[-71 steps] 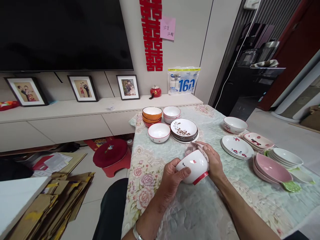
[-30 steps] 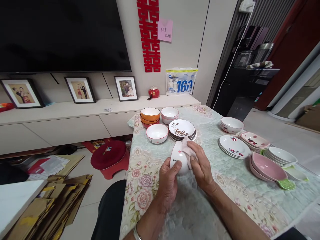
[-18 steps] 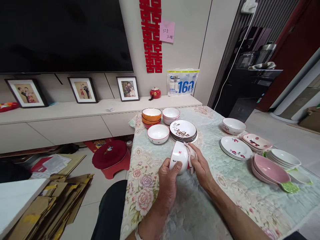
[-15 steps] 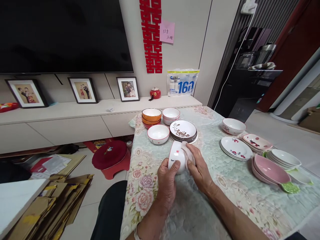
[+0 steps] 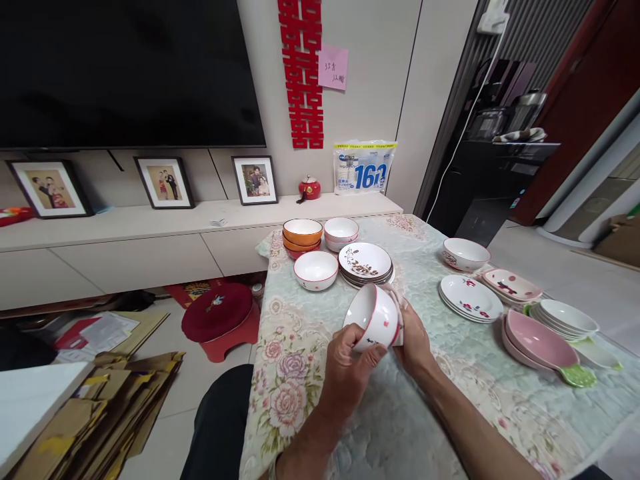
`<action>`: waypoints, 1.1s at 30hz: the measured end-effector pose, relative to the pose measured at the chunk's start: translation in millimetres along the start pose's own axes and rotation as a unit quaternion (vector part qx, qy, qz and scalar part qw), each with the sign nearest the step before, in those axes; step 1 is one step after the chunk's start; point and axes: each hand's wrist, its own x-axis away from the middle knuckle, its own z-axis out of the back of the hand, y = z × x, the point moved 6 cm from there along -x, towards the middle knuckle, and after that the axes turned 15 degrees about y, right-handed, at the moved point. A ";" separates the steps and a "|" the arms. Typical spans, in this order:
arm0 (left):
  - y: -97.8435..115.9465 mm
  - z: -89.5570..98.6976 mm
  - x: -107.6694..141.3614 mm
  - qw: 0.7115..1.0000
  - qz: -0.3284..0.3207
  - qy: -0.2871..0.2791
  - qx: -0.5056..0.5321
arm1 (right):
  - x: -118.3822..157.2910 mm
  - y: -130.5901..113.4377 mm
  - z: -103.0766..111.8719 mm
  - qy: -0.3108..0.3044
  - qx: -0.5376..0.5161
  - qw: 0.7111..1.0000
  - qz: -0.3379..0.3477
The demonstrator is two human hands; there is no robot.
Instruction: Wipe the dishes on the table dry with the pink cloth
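A white bowl (image 5: 381,319) with a red rim and small printed marks is tilted over the table, its opening facing left. My left hand (image 5: 346,370) grips it by the rim, with the thumb on the outside wall. Against the bowl's base, my right hand (image 5: 416,343) presses a pale cloth (image 5: 399,300), which its fingers partly hide. Just beyond the hands lie a stack of brown-flowered plates (image 5: 367,259) and a similar white bowl (image 5: 316,270). Behind these stand stacked orange bowls (image 5: 303,231) and pink-sided bowls (image 5: 341,229).
On the right of the flowered tablecloth (image 5: 295,400) are red-flowered plates (image 5: 470,298), a patterned bowl (image 5: 467,253), pink dishes (image 5: 540,339) and small white dishes (image 5: 567,317). A red stool (image 5: 219,313) and flattened cardboard (image 5: 135,393) lie to the left. A printed bag (image 5: 365,168) stands on the cabinet.
The bowl has turned so that its inside now shows at the left, and it has shifted slightly right. My right hand and the cloth have moved round to its base side.
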 end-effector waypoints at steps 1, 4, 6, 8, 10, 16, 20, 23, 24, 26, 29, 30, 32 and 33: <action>0.0 -2.2 1.2 1.000 -0.006 -0.018 -0.001 | -1.8 2.8 -0.6 -0.002 -0.016 0.999 -0.032; -9.0 -8.9 3.0 0.996 0.037 -0.055 0.052 | -5.7 5.4 2.7 0.007 -0.013 0.999 -0.048; -18.5 -8.9 1.3 0.989 0.087 -0.032 0.115 | -6.2 0.7 7.4 0.022 0.030 0.999 0.011; -25.9 -6.9 -1.3 0.981 0.114 0.003 0.157 | -2.8 -7.4 9.3 0.023 0.077 0.993 0.092; -29.7 -6.2 -3.3 0.978 0.121 0.015 0.168 | 4.3 -17.5 7.4 0.003 0.116 0.977 0.177; -25.1 -8.0 -3.0 0.981 0.129 -0.032 0.142 | 18.1 -39.4 5.6 -0.049 0.164 0.924 0.342; -22.8 -9.3 -0.1 0.979 0.148 -0.067 0.121 | -3.1 -26.2 18.5 -0.028 0.094 0.973 0.207; -23.2 -11.9 1.7 0.967 0.170 -0.072 0.175 | -16.5 -11.9 23.4 -0.017 0.031 0.997 0.075; -23.4 -13.1 2.3 0.960 0.181 -0.072 0.202 | -18.9 -10.0 23.9 -0.013 0.018 0.999 0.047; -23.3 -15.5 3.3 0.942 0.203 -0.074 0.256 | -21.2 -11.8 24.0 -0.002 0.011 1.000 0.023; -18.9 -18.3 3.6 0.922 0.223 -0.093 0.302 | -20.8 -22.8 22.9 0.009 0.024 0.999 0.038; -16.8 -18.9 3.5 0.921 0.224 -0.106 0.301 | -20.4 -25.4 22.5 0.010 0.025 0.999 0.039; -14.0 -19.2 3.2 0.925 0.227 -0.126 0.277 | -20.1 -24.6 22.5 0.013 0.014 1.000 0.018; -13.7 -18.5 2.8 0.930 0.227 -0.128 0.259 | -20.1 -20.9 22.8 0.013 0.003 1.000 -0.007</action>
